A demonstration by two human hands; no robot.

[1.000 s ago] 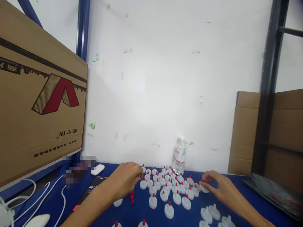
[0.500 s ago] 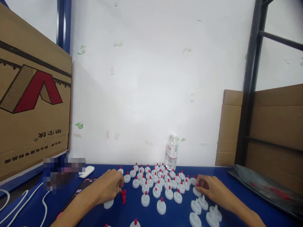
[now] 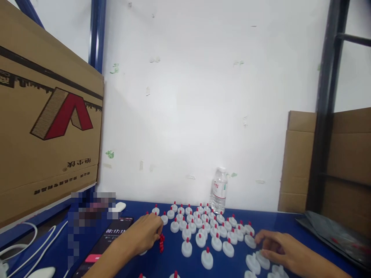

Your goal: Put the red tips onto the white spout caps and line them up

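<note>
My left hand [image 3: 149, 231] has its fingers curled down beside a small pile of red tip caps [image 3: 161, 244]; whatever its fingertips hold is hidden. Part of a white cap shows under that hand. On the right, my right hand [image 3: 276, 247] has its thumb and fingers apart, close to a white nozzle cap without a red tip [image 3: 263, 259]. Just left of its fingers stands a red-tipped white nozzle cap [image 3: 250, 241]. Many more red-tipped nozzle caps [image 3: 207, 259] stand upright between my hands. Several bare white nozzle caps [image 3: 252, 264] are gathered below my right hand.
A clear water bottle [image 3: 219, 191] stands against the white wall. At left are a phone [image 3: 111, 239] showing a timer, white cables [image 3: 37, 255] and a large cardboard box [image 3: 52, 154]. A dark plastic bag [image 3: 333, 235] lies at right by the rack post [image 3: 324, 154].
My right hand has come off the red-tipped cap and drawn back toward the bare caps, its fingers loosening. My left hand stays by the red pile. The whole view has shifted as the head turned left.
</note>
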